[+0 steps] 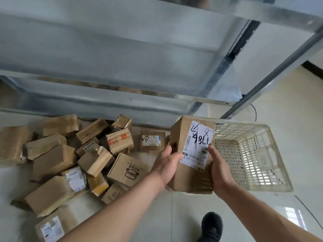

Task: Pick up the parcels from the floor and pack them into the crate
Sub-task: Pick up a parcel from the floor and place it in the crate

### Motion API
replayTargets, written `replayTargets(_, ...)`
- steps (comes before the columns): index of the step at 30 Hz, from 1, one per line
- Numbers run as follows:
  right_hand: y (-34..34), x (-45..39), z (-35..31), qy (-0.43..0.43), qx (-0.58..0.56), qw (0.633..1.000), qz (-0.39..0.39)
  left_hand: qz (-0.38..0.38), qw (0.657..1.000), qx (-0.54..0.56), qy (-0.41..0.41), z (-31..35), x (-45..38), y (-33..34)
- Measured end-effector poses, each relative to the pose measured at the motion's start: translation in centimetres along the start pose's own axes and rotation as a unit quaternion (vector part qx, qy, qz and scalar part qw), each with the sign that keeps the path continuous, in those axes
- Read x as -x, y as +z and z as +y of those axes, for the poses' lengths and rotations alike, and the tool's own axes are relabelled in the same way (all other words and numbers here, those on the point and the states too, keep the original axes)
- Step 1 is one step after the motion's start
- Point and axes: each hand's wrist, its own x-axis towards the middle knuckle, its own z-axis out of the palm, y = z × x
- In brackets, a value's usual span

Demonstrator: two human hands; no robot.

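Brown cardboard parcel with a white shipping label point(192, 154) is held up above the pale tiled floor point(288, 110), between both hands, just beside the left rim of the cream perforated plastic crate point(253, 154). The left hand point(167, 165) grasps the parcel's left side, thumb curled over the front face and onto the label's edge. The right hand point(220, 170) grips the right side, thumb lying along the label. Black handwritten marks cover the label's upper part. The crate sits on the floor near the foot of a grey metal shelving rack point(122, 58). A heap of brown cardboard boxes point(78, 159) lies on the floor to the left, along the rack's lower edge. A dark shoe point(212, 226) shows at the bottom edge.
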Motion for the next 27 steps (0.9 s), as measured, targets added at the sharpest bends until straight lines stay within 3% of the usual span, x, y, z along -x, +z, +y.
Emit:
replayTargets(8,-13.8,-11.2,-0.9,0.083,-0.02,0.996,-0.025,-0.007,0.994,-0.099,-0.054,1.1,-9.0,15.1)
replayTargets(10,-16.1,-13.1,-0.6,0.108,-0.008,0.994,-0.033,0.007,0.989,-0.121,-0.083,0.8,-11.2,17.1)
replayTargets(15,-21.7,-17.9,1.8,0.153,0.006,0.988,0.005,-0.043,0.982,-0.15,-0.11,-1.0,-18.4,22.1)
replayTargets(27,-26.7,-32.4,13.8,0.185,-0.063,0.975,0.105,-0.068,0.95,-0.301,-0.033,-10.8,-38.2,28.5)
